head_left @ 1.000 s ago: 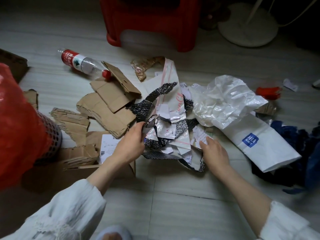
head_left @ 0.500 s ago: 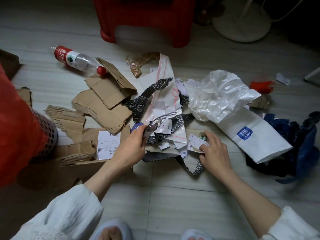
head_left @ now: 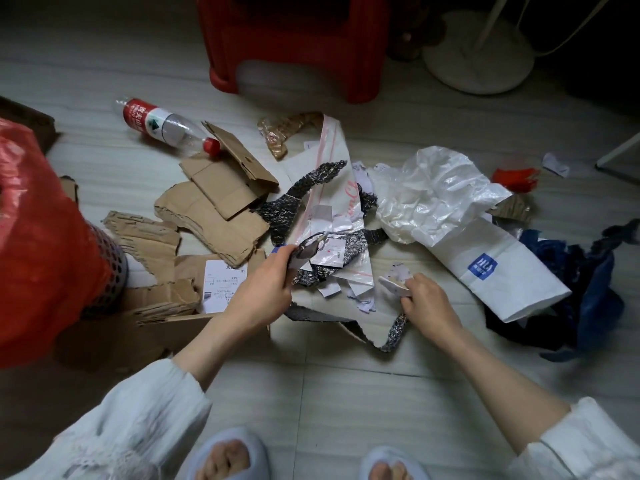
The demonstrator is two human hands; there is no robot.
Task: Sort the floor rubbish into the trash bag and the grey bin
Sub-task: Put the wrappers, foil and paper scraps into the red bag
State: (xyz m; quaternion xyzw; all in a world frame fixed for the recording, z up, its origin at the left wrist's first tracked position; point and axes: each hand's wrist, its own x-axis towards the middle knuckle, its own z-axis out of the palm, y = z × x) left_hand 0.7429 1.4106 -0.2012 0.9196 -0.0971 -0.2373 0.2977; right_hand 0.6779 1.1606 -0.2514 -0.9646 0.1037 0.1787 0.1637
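Gathering scraps: left hand (head_left: 259,296) grip clamped on wrap (head_left: 313,252), right hand (head_left: 427,299) grip pinching paper (head_left: 393,284); next, carry to bag (head_left: 38,244) left of grip.

Dim room: pale tiled floor (head_left: 346,393), red plastic stool (head_left: 298,39), round white stand base (head_left: 478,53).

A single head-worn wide-angle camera looks steeply down, close over the floor (head_left: 346,393), with the red stool (head_left: 294,39) at the frame's top.
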